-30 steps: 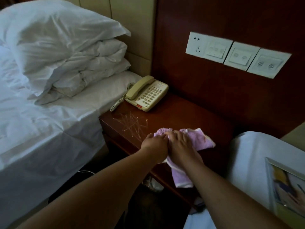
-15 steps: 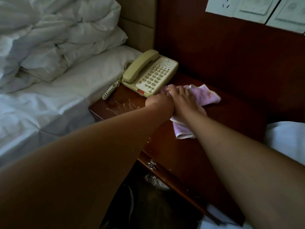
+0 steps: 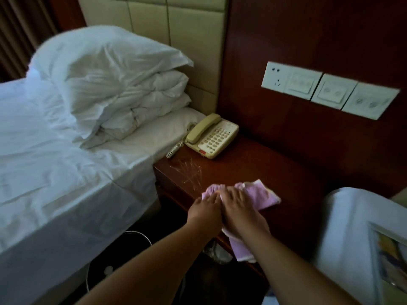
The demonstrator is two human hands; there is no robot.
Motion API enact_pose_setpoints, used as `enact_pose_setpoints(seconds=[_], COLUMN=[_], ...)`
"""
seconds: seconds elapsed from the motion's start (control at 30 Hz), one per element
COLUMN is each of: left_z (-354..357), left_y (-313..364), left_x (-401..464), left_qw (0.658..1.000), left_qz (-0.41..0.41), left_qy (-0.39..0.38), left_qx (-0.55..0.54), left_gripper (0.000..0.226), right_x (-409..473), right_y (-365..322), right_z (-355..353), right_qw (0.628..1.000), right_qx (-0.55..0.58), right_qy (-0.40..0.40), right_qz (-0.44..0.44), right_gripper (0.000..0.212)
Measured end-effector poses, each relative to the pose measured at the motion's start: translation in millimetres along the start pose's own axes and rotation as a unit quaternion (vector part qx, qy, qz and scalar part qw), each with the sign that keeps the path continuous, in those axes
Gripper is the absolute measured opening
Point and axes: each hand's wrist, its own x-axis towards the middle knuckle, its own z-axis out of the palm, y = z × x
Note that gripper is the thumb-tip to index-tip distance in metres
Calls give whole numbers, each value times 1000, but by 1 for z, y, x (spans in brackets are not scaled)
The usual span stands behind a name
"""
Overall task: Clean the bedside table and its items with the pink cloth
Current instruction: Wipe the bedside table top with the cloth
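Note:
A pink cloth [image 3: 262, 195] lies spread on the dark red wooden bedside table [image 3: 264, 166], near its front edge, with one end hanging over the edge. My left hand [image 3: 206, 209] and my right hand [image 3: 239, 205] press side by side on the cloth, palms down, fingers on the fabric. A cream push-button telephone [image 3: 212, 136] with its handset on the cradle stands at the table's back left corner, apart from the cloth. Pale scratch marks [image 3: 189, 172] show on the tabletop left of the hands.
A bed with white sheets [image 3: 66, 172] and stacked pillows [image 3: 114, 84] lies to the left, touching the table. White wall switch plates [image 3: 328, 90] sit on the wooden panel above. Another white-covered bed [image 3: 352, 227] with a framed picture [image 3: 389, 258] is at right. A wire bin [image 3: 123, 256] stands below.
Both hands have pulled the cloth back from beside the telephone toward the table's front edge. The camera has drawn back and lifted, showing more of the bed and wall.

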Motion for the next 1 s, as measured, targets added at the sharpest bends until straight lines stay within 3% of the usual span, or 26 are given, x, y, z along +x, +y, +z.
enact_pose_setpoints(seconds=[0.3,0.43,0.63,1.0], left_z=[7,1,-10,-33], left_y=[34,29,5,-50], left_x=[-59,-48,8,109], left_qw=[999,998,998,997], left_qz=[40,54,40,27], left_qy=[-29,-18,2,65], left_qx=[14,29,39,23], left_gripper=[76,72,69,62], right_x=[-77,-70,-7,116], right_y=[2,-3,0,8], right_z=[-1,-1,10,17], right_qw=[1000,999,994,990], right_qx=[-23,-14,-3,5], right_qy=[-19,22,80,97], right_qz=[-2,34,78,99], right_gripper=[84,80,74,70])
